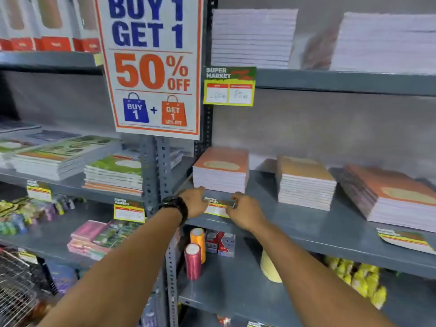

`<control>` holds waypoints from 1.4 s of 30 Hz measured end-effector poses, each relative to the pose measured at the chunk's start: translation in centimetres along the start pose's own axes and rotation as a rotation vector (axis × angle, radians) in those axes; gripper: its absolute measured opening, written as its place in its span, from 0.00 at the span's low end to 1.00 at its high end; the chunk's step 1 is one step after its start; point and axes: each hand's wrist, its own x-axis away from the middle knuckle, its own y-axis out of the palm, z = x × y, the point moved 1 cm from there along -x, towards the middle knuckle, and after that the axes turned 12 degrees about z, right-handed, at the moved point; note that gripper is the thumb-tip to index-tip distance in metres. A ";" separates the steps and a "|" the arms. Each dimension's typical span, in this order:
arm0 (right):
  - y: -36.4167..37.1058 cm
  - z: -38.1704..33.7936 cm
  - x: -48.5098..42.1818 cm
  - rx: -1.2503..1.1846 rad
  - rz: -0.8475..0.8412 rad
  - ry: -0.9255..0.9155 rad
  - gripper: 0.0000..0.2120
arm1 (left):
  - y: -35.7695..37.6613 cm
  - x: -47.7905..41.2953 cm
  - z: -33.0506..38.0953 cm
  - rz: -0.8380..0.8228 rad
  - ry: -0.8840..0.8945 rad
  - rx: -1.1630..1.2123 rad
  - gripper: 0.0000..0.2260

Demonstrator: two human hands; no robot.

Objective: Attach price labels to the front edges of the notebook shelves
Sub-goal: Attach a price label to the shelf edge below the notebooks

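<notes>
A yellow and green price label (216, 206) lies against the front edge of the grey middle shelf (306, 234), below an orange notebook stack (220, 171). My left hand (194, 201), with a black watch on its wrist, grips the label's left end. My right hand (245, 212) pinches its right end. Much of the label is hidden between the two hands. More notebook stacks (304, 182) sit on the same shelf. Another label (230, 86) hangs on the shelf above, one (404, 240) at the right.
A large "Buy 1 Get 1" sign (153, 64) hangs on the perforated upright post (153, 175). Left shelves carry notebooks (113, 173) and labels (129, 210). Below are thread spools (193, 260), small boxes (221, 244) and yellow packets (358, 279). A wire basket (16, 286) is at lower left.
</notes>
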 end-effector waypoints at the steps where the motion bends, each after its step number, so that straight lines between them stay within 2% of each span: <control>1: 0.3 -0.1 -0.3 0.005 -0.003 0.026 0.18 | 0.2 -0.2 0.0 -0.016 0.000 -0.008 0.26; 4: 0.5 -0.3 -0.7 0.023 0.009 0.098 0.17 | 0.3 0.0 0.7 -0.060 -0.038 0.028 0.27; 8: 0.6 -0.6 -1.5 -0.022 0.026 0.164 0.19 | 1.1 -1.4 0.7 -0.018 -0.011 0.138 0.22; 11: 0.4 -0.4 -2.1 -0.189 0.048 0.274 0.16 | 1.3 -2.0 0.8 -0.024 -0.034 0.234 0.19; 14: 0.2 0.0 -2.3 -0.268 0.058 0.293 0.13 | 1.3 -2.1 0.3 -0.060 0.035 0.172 0.15; 16: 0.2 0.0 -1.9 -0.218 0.001 0.241 0.14 | 1.3 -1.9 -0.2 -0.117 0.078 0.123 0.20; 18: 0.2 -0.2 -1.4 -0.146 -0.063 0.164 0.20 | 0.9 -1.5 -0.5 -0.179 0.118 0.070 0.31; 20: 0.2 -0.4 -1.2 -0.093 -0.127 0.109 0.27 | 0.4 -1.4 -0.7 -0.222 0.145 0.008 0.32; 23: -0.1 -0.6 -1.0 -0.075 -0.183 0.104 0.33 | -0.2 -1.5 -1.3 -0.242 0.107 0.054 0.35; 24: -0.3 -0.7 -0.9 -0.076 -0.190 0.090 0.32 | -0.4 -1.7 -1.5 -0.233 0.099 0.083 0.33; 26: -0.3 -0.9 -0.7 -0.112 -0.189 0.075 0.28 | -0.7 -1.5 -1.6 -0.220 0.121 0.166 0.21; 28: -0.5 -0.9 -0.3 -0.191 -0.188 0.078 0.20 | -1.0 -0.8 -1.2 -0.209 0.162 0.256 0.08; 29: -0.5 -1.0 0.0 -0.231 -0.192 0.073 0.15 | -1.1 -0.4 -1.1 -0.209 0.182 0.282 0.05; 31: -0.7 -1.3 0.5 -0.273 -0.209 0.041 0.04 | -1.4 0.3 -0.9 -0.232 0.219 0.291 0.07; 35: -0.6 -1.7 1.8 -0.236 -0.212 -0.030 0.08 | -2.1 1.7 -0.9 -0.241 0.323 0.187 0.05; 40: 0.3 -1.1 3.8 -0.163 -0.101 -0.059 0.05 | -1.0 3.9 -1.5 -0.101 0.357 0.050 0.11; 42: 0.9 -1.1 4.8 -0.131 -0.038 -0.057 0.06 | -0.1 4.6 -1.9 -0.012 0.337 -0.020 0.09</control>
